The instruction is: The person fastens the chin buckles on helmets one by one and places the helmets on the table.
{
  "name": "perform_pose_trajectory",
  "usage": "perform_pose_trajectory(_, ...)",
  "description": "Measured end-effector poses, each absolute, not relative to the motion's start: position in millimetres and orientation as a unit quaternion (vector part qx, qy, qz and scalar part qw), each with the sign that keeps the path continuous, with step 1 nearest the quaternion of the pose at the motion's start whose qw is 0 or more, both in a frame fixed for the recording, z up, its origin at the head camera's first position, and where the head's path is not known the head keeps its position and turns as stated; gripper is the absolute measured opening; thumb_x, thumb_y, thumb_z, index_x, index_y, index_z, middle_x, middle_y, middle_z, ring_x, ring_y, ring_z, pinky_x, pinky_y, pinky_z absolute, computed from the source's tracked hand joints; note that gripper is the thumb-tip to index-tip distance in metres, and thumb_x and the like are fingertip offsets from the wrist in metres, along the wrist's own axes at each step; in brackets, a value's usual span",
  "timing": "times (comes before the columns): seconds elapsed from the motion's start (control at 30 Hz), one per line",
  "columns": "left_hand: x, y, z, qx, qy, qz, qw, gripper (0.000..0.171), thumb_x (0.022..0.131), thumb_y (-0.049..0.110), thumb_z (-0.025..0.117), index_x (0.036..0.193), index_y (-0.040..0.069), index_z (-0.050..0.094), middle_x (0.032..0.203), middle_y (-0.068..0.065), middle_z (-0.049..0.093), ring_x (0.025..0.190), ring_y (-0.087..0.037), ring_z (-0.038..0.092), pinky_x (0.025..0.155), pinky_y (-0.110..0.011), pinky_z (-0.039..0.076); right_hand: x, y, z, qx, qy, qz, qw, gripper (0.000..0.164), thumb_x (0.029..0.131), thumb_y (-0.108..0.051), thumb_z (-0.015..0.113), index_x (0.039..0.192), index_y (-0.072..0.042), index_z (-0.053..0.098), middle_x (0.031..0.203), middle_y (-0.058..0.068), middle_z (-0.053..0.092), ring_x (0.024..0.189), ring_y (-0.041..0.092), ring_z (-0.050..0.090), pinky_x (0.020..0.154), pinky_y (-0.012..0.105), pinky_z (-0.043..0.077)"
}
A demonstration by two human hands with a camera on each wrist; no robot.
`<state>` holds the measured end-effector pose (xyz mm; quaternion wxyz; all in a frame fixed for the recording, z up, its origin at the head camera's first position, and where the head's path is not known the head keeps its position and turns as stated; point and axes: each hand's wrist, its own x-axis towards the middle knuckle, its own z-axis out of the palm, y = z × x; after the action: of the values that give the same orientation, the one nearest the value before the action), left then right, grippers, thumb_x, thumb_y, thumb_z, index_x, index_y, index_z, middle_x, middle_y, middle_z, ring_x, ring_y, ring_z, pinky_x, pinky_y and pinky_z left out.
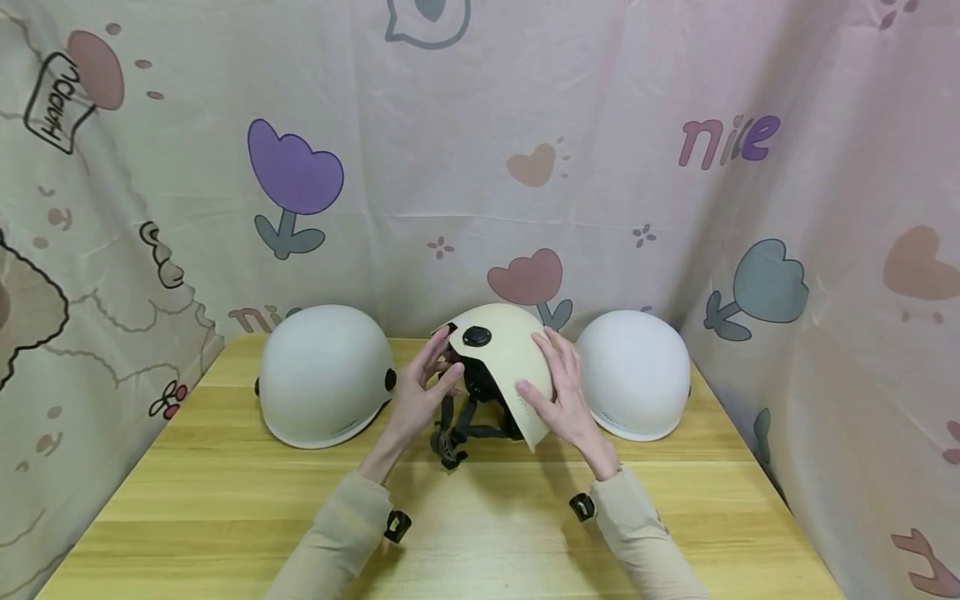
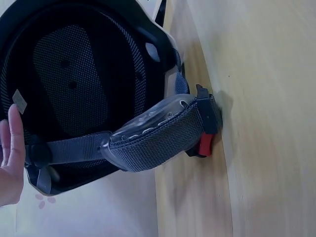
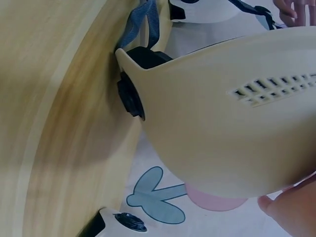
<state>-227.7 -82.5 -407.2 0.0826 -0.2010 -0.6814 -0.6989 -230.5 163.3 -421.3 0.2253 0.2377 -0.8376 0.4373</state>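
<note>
A cream helmet (image 1: 510, 342) is tilted on its side between my hands, its dark opening turned toward my left. My left hand (image 1: 416, 392) holds it at the rim, thumb and fingers spread along the edge. On the shell's other side, my right hand (image 1: 562, 392) grips the rounded crown with thumb and fingers apart. Black padding (image 2: 71, 79) lines the inside. A grey chin strap (image 2: 153, 143) hangs from the opening, with a red piece (image 2: 206, 144) at its buckle. Vent slots (image 3: 276, 89) show on the shell in the right wrist view.
One white helmet (image 1: 326, 375) stands on the left of the wooden table (image 1: 480, 533), another white helmet (image 1: 636, 375) on the right, both close to the held one. A printed curtain (image 1: 450, 125) hangs behind the table and along its sides.
</note>
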Motion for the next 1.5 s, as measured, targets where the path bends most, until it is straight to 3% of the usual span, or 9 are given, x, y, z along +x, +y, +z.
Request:
perform_pose_trajectory(0.13, -229, -82, -410, -0.209, -0.686, -0.694, 0.069, 0.062, 0.102, 0.011, 0.059, 0.157, 0.007, 0.032, 0.159, -0.015, 0.041, 0.103, -0.008, 0.060, 0.072, -0.038, 0.063, -232, 163, -419, 0.255, -0.828, 0.430, 0.254, 0.066, 0.094, -0.043, 0.061, 0.151, -0.015, 0.044, 0.164, 0.012, 0.028, 0.150, 0.040, 0.015, 0.117, 0.068, 0.015)
perform_pose_trajectory(0.33, -230, -82, -418, -0.223, -0.696, -0.680, 0.057, 0.052, 0.102, 0.011, 0.058, 0.152, 0.005, 0.041, 0.157, -0.014, 0.045, 0.107, -0.021, 0.060, 0.071, -0.044, 0.063, -235, 164, -415, 0.222, -0.831, 0.425, 0.280, 0.066, 0.087, -0.033, 0.070, 0.146, -0.013, 0.049, 0.156, 0.017, 0.036, 0.143, 0.037, 0.026, 0.115, 0.061, 0.025)
perform_pose_trajectory(0.53, -230, -84, -425, -0.232, -0.699, -0.673, 0.062, 0.052, 0.103, 0.015, 0.057, 0.151, 0.000, 0.041, 0.156, -0.018, 0.045, 0.106, -0.006, 0.060, 0.078, -0.050, 0.061, -236, 165, -412, 0.170, -0.846, 0.420, 0.281, 0.071, 0.081, -0.029, 0.071, 0.145, -0.013, 0.047, 0.150, 0.017, 0.036, 0.136, 0.036, 0.030, 0.111, 0.054, 0.029)
perform_pose_trajectory(0.63, -231, -86, -431, -0.245, -0.700, -0.668, 0.072, 0.052, 0.104, 0.016, 0.056, 0.150, -0.003, 0.040, 0.154, -0.023, 0.044, 0.106, -0.007, 0.061, 0.079, -0.046, 0.061, -236, 165, -411, 0.165, -0.846, 0.417, 0.288, 0.067, 0.081, -0.029, 0.070, 0.141, -0.009, 0.049, 0.146, 0.018, 0.039, 0.133, 0.037, 0.030, 0.111, 0.053, 0.026)
perform_pose_trajectory(0.87, -229, -89, -437, -0.222, -0.719, -0.657, 0.039, 0.049, 0.104, 0.016, 0.056, 0.149, 0.001, 0.044, 0.156, -0.022, 0.042, 0.117, -0.032, 0.059, 0.088, -0.038, 0.060, -237, 169, -408, 0.177, -0.846, 0.392, 0.315, 0.070, 0.081, -0.027, 0.061, 0.148, -0.013, 0.047, 0.137, 0.024, 0.042, 0.116, 0.040, 0.034, 0.099, 0.053, 0.025)
perform_pose_trajectory(1.03, -228, -91, -442, -0.200, -0.733, -0.650, 0.000, 0.048, 0.104, 0.015, 0.056, 0.149, 0.006, 0.046, 0.157, -0.020, 0.042, 0.124, -0.037, 0.055, 0.091, -0.025, 0.055, -245, 178, -410, 0.209, -0.855, 0.361, 0.308, 0.076, 0.077, -0.023, 0.054, 0.153, -0.017, 0.044, 0.147, 0.021, 0.039, 0.109, 0.040, 0.033, 0.092, 0.051, 0.024)
perform_pose_trajectory(1.13, -227, -91, -444, -0.193, -0.738, -0.646, -0.008, 0.049, 0.103, 0.015, 0.058, 0.149, 0.005, 0.046, 0.157, -0.020, 0.042, 0.126, -0.039, 0.054, 0.091, -0.025, 0.054, -246, 180, -410, 0.227, -0.854, 0.351, 0.309, 0.075, 0.077, -0.022, 0.053, 0.151, -0.012, 0.045, 0.153, 0.019, 0.040, 0.114, 0.042, 0.033, 0.092, 0.052, 0.024)
perform_pose_trajectory(1.3, -228, -92, -447, -0.194, -0.744, -0.639, -0.010, 0.050, 0.102, 0.016, 0.059, 0.149, 0.003, 0.045, 0.155, -0.023, 0.043, 0.128, -0.043, 0.050, 0.105, -0.040, 0.050, -240, 177, -405, 0.231, -0.850, 0.369, 0.296, 0.062, 0.086, -0.022, 0.059, 0.145, -0.005, 0.049, 0.154, 0.017, 0.045, 0.128, 0.046, 0.030, 0.105, 0.058, 0.021)
perform_pose_trajectory(1.5, -229, -95, -451, -0.194, -0.756, -0.625, -0.016, 0.052, 0.101, 0.016, 0.061, 0.148, 0.001, 0.045, 0.154, -0.024, 0.044, 0.138, -0.045, 0.041, 0.115, -0.063, 0.035, -238, 175, -404, 0.226, -0.837, 0.421, 0.266, 0.051, 0.090, -0.017, 0.067, 0.136, -0.002, 0.051, 0.153, 0.016, 0.046, 0.143, 0.038, 0.033, 0.116, 0.058, 0.028)
